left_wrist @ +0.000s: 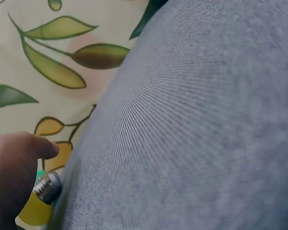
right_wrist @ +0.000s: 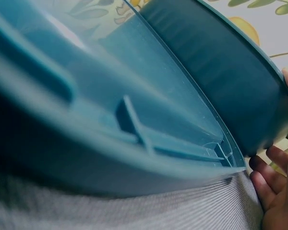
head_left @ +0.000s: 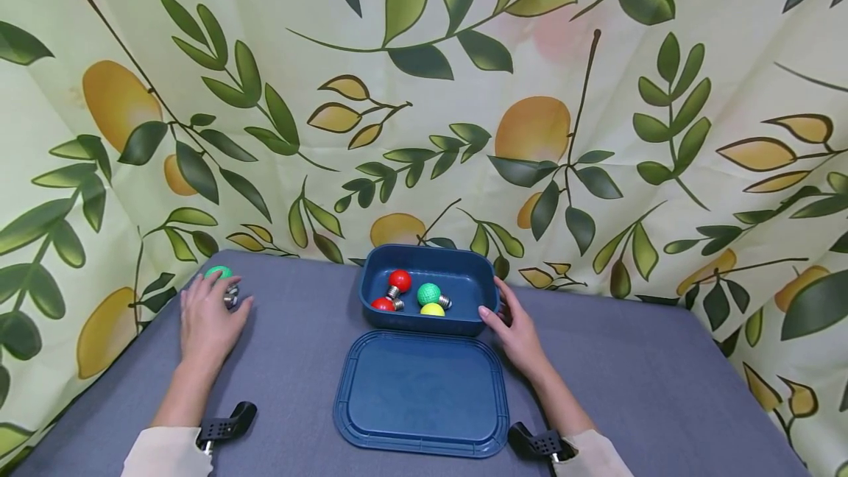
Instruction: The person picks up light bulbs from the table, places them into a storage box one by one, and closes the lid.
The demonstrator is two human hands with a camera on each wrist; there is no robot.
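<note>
At the back left of the table, my left hand (head_left: 210, 315) reaches over a green light bulb (head_left: 218, 271) with a silver screw base. In the left wrist view the thumb (left_wrist: 48, 148) stretches above the bulb's base (left_wrist: 49, 188), apart from it; the other fingers are hidden. My right hand (head_left: 520, 326) grips the right end of a dark blue plastic box (head_left: 424, 255), thumb at the rim and fingers along the outside wall. Inside lie two red bulbs (head_left: 400, 280), a green bulb (head_left: 428, 294) and a yellow bulb (head_left: 433, 310).
A flat blue lid (head_left: 420, 392) lies on the grey tablecloth (head_left: 285, 359) just in front of the box. Behind the table hangs a leaf-and-fruit patterned curtain (head_left: 437, 190). Black wrist cameras (head_left: 228, 424) sit on both wrists.
</note>
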